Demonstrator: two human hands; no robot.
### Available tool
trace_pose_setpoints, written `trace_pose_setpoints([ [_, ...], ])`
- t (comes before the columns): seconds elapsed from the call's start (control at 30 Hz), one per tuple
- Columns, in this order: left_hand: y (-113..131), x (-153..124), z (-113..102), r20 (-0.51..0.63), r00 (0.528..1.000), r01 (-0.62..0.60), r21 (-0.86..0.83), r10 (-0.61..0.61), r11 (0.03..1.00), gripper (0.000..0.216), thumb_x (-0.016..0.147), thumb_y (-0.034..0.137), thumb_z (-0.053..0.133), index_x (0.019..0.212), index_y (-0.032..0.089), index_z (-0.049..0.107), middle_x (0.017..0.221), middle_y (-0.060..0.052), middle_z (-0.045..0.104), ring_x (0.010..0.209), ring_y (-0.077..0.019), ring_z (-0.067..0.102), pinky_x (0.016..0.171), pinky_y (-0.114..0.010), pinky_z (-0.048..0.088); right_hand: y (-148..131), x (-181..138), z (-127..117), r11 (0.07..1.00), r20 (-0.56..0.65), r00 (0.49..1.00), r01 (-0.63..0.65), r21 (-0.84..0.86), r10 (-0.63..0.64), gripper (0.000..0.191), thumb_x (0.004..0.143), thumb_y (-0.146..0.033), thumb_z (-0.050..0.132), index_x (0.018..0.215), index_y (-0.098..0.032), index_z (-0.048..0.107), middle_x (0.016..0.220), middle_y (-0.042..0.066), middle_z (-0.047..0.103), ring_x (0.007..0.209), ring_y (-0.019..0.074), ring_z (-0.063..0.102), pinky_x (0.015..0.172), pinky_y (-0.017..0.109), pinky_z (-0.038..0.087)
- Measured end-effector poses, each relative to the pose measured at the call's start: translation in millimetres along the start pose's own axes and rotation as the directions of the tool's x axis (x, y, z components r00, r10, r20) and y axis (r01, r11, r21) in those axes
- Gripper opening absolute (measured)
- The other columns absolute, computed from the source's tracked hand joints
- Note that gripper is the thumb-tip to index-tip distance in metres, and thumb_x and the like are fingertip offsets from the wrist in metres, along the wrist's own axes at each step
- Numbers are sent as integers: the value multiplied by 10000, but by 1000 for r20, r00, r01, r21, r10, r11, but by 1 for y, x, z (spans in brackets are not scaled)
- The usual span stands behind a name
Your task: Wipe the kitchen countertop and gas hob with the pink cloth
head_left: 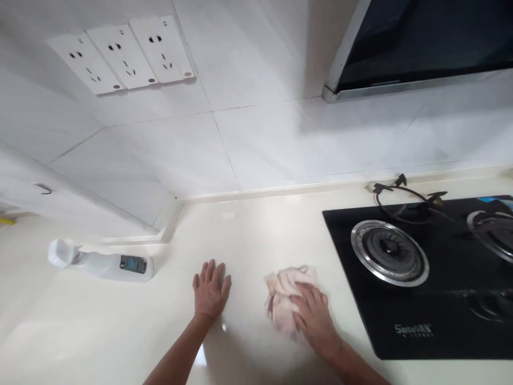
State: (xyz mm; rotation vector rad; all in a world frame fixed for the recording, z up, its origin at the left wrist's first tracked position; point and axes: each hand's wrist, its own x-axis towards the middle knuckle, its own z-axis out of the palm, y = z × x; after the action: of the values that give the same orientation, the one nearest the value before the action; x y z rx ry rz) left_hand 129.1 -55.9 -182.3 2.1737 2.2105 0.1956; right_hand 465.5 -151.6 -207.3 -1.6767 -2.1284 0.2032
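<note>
My left hand (211, 289) lies flat on the cream countertop (248, 235), its fingers spread and nothing in them. To the right, my right hand (315, 315) presses down on a crumpled pale pink cleaning cloth (286, 294), fingers curled over its right side. The cloth is bunched against the counter and slightly blurred, a short way left of the black gas stove (372, 321). Part of the cloth is hidden under the fingers.
A white spray bottle (108, 266) lies on its side at the left. On the stove's back edge a metal pot support (404, 200) rests tilted near a round burner (389, 253). Wall sockets (124, 56) and a dark range hood (425, 43) are above.
</note>
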Motion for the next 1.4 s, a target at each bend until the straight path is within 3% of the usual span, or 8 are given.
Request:
trace_pose_setpoints([
  [0.17,0,2,0,-3,1000,-7,10,7,1000,533,1020,467,385,1446,211,578,1644,-148,437,1565,-349,311,1252,-630,249,24,-41,-22,981,10,987,159,107,-161,303,890,-252,570,1163,-316,682,1414,47,621,1277,281,543,994,440,472],
  [0.43,0,5,3,-21,1000,-11,39,12,999,556,1028,490,328,1444,213,570,1641,-142,437,1559,-339,311,1253,-613,243,103,-64,-74,929,-257,938,-292,-229,232,335,992,-412,499,1244,-290,682,1440,123,591,1281,335,534,983,519,448],
  [0.67,-4,5,7,-28,1000,-9,27,10,1000,561,1030,506,316,1447,225,564,1645,-139,434,1570,-326,292,1258,-609,231,156,-96,-91,896,-160,962,-264,-357,220,379,987,-478,461,1224,-282,684,1407,118,626,1288,320,546,1027,530,405],
  [0.83,1,4,3,0,1000,-3,20,3,1000,559,1024,504,331,1445,224,571,1649,-142,428,1570,-332,294,1262,-607,228,184,-112,-100,739,-443,773,-605,-298,454,542,964,-572,395,1142,-152,688,1337,237,614,1194,414,565,977,587,440],
  [0.9,3,4,1,9,1000,5,16,-5,1000,556,1021,495,340,1442,219,576,1647,-148,429,1570,-341,293,1259,-615,229,171,-109,-92,671,-523,680,-698,-250,513,582,955,-579,395,1174,-121,678,1347,265,600,1210,438,552,990,611,430],
  [0.97,3,4,0,13,1000,7,11,-7,1000,553,1017,488,349,1437,213,581,1644,-155,432,1567,-350,296,1258,-623,228,143,-107,-80,657,-536,660,-716,-236,527,588,957,-564,395,1219,-109,659,1362,269,591,1238,442,538,1013,627,414],
  [1.17,4,4,-1,23,1000,-3,-9,3,1000,558,1004,483,380,1438,194,580,1644,-172,426,1568,-362,290,1259,-632,219,41,-105,-34,800,-332,860,-492,-342,387,421,963,-444,457,1204,-168,665,1447,228,541,1403,432,422,1115,676,323],
  [1.4,6,3,-1,24,1000,-3,-68,4,998,545,1016,475,381,1446,197,568,1659,-175,401,1579,-368,266,1259,-652,202,-64,-59,19,968,-204,965,-199,-155,165,460,908,-356,587,1355,-249,612,1560,185,477,1445,447,379,1130,706,290],
])
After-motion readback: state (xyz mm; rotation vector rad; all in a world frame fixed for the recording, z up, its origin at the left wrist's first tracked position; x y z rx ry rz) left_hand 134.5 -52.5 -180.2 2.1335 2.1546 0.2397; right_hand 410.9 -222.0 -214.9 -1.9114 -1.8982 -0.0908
